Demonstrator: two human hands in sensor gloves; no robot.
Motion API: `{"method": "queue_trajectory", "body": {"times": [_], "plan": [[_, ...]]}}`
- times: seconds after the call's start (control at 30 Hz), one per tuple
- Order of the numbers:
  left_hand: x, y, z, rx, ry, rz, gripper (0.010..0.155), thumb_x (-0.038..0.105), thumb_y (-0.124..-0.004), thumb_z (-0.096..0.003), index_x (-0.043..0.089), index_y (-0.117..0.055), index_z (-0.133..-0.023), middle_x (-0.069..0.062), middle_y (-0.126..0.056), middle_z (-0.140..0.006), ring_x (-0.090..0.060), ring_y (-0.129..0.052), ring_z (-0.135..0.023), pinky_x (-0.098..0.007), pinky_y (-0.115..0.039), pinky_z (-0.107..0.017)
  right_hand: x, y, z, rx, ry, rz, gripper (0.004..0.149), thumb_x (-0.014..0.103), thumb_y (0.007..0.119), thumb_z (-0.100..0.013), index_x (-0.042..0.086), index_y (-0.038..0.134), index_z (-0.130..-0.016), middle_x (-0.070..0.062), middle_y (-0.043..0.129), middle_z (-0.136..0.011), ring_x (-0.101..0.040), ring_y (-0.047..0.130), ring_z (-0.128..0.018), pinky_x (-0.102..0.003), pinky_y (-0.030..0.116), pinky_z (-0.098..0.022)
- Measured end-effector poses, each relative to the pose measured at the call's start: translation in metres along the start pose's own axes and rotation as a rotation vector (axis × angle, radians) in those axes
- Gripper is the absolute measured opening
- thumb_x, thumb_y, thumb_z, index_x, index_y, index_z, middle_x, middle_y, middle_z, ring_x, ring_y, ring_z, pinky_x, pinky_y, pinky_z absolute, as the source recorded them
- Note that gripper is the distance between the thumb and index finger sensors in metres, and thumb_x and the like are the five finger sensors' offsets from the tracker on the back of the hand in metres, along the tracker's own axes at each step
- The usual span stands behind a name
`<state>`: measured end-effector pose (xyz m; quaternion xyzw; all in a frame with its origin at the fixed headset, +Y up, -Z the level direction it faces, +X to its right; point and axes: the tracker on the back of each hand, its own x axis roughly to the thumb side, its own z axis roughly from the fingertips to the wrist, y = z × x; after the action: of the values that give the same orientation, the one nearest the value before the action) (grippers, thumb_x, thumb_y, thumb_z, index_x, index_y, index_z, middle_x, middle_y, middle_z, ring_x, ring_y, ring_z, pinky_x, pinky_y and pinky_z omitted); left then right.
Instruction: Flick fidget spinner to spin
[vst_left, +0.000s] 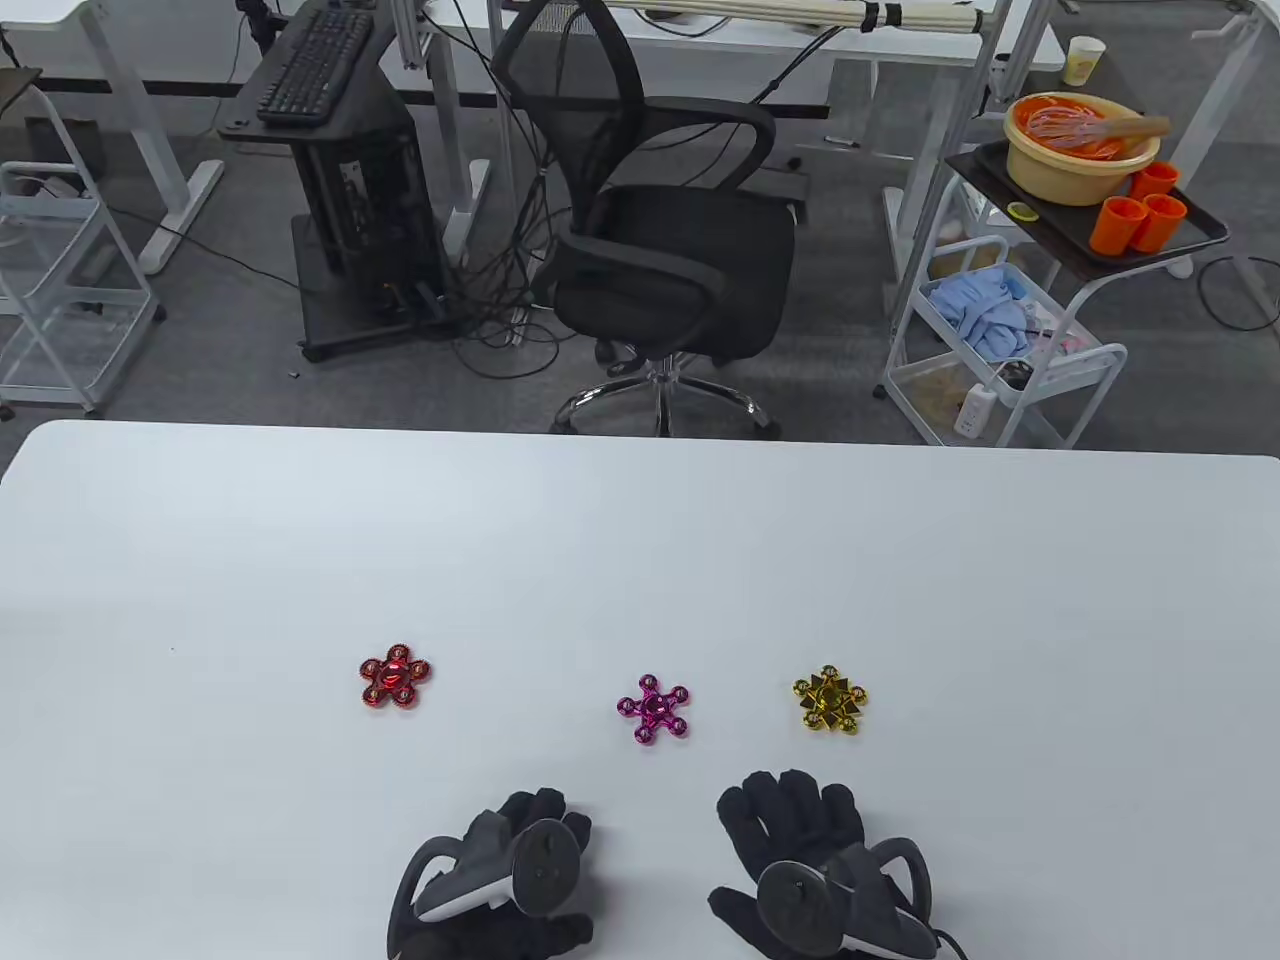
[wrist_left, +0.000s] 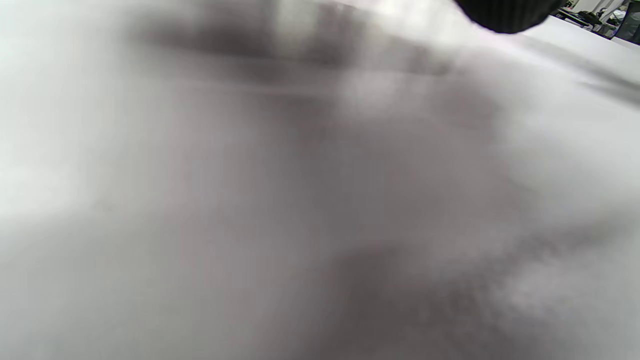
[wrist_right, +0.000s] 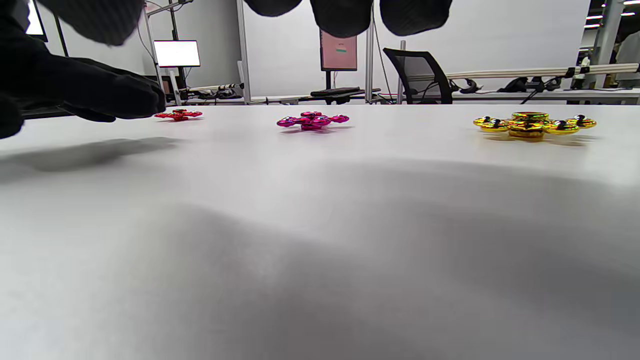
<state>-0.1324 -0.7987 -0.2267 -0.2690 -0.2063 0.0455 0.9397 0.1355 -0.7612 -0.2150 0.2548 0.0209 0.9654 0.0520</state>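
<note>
Three fidget spinners lie flat on the white table: a red one at the left, a magenta one in the middle and a gold one at the right. They also show in the right wrist view, red, magenta, gold. My left hand lies near the front edge with its fingers curled under, holding nothing. My right hand lies flat with fingers spread, below and between the magenta and gold spinners, touching none. The left wrist view is a blur of table.
Beyond the table's far edge stand a black office chair, a computer stand with a keyboard, and a white cart carrying a bowl and orange cups.
</note>
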Motion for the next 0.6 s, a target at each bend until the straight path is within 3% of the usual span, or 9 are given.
{"method": "queue_trajectory", "body": {"times": [0.6], "plan": [[-0.003,0.0066,0.0067,0.071,0.03,-0.02,0.083,0.059,-0.06,-0.0416,0.023,-0.013,-0.1,-0.011,0.003,-0.107,-0.039,-0.007,-0.103,-0.063,-0.019,-0.073,0.0022,-0.0029,0.002,-0.008,0.014,0.017,0.077,0.06,0.064,-0.049,0.018,0.032,-0.106,-0.021,0.031,-0.113,-0.056,0.036,-0.099,-0.075,0.03,-0.069]]}}
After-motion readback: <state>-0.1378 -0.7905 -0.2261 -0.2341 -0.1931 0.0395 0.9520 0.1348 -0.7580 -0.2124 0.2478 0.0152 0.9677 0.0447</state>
